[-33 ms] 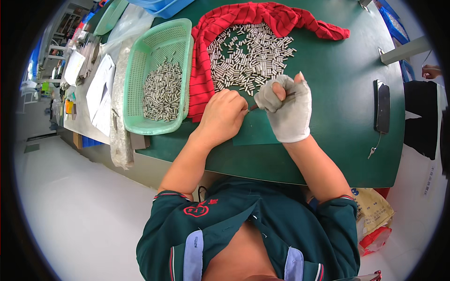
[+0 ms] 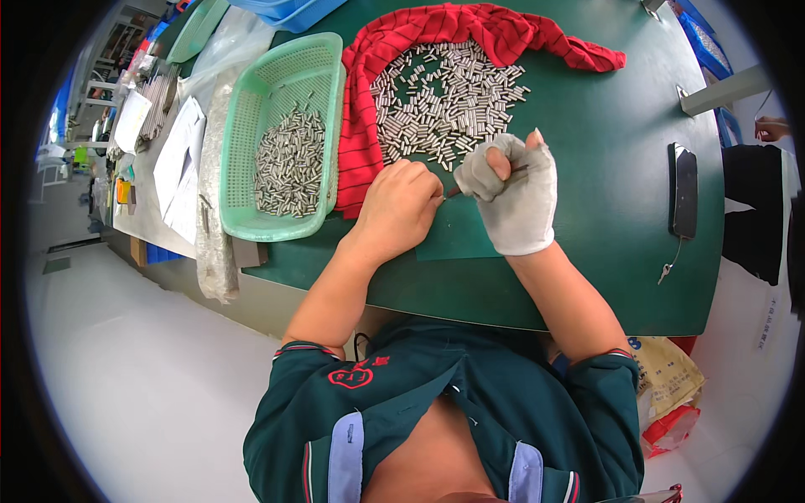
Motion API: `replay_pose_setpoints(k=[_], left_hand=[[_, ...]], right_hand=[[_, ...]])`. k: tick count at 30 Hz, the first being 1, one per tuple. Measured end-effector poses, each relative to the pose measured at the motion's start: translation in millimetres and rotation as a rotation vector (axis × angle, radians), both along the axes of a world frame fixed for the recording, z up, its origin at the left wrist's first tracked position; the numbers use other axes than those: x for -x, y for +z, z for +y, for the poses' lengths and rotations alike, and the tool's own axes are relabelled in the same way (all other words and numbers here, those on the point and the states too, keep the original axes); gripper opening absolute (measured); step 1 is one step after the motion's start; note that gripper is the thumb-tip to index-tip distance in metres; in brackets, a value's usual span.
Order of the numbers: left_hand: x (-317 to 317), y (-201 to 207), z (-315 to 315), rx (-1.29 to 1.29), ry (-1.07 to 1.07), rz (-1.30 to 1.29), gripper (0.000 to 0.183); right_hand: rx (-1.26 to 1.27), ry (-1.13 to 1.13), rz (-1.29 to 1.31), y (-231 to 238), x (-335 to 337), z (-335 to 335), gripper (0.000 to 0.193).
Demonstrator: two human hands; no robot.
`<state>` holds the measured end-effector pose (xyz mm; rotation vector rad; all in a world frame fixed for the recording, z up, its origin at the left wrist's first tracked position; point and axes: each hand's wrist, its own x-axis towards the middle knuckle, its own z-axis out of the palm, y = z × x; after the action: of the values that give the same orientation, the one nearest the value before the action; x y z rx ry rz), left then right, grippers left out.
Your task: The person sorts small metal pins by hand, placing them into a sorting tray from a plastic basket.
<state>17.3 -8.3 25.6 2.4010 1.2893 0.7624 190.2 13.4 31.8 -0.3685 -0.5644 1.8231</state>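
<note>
My bare left hand (image 2: 401,201) is closed, fingertips pinched together near the table's front edge. Whatever they pinch is hidden or too small to make out. Just to the right, my right hand (image 2: 518,201), in a pale grey glove with bare thumb and fingertip showing, is closed round a thin dark stick-like tool (image 2: 454,191). That tool's end points at my left fingertips. Beyond both hands lies a spread of small silvery metal pins (image 2: 453,109), bordered on its left and far sides by a red cloth with dark stripes (image 2: 359,142).
Left of the cloth stands a green mesh basket (image 2: 237,184) with a heap of similar pins (image 2: 291,163). On the green table (image 2: 604,251) at right lies a black phone (image 2: 683,193) with a key (image 2: 665,273) on a cord. Another person's hand (image 2: 771,128) shows at far right.
</note>
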Motion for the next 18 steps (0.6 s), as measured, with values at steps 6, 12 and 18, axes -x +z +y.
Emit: replay_pose_setpoints(k=[6, 12, 18], left_hand=[[1.3, 0.5, 0.1, 0.004, 0.004, 0.003, 0.012], [1.1, 0.4, 0.2, 0.012, 0.003, -0.009, 0.012], [1.0, 0.0, -1.1, 0.012, 0.007, -0.001, 0.012]], right_hand=[[0.058, -0.020, -0.006, -0.1, 5.3, -0.8, 0.049], [0.097, -0.032, 0.009, -1.1, 6.7, -1.1, 0.049], [0.034, 0.005, -0.003, -3.4, 5.4, -1.4, 0.049]])
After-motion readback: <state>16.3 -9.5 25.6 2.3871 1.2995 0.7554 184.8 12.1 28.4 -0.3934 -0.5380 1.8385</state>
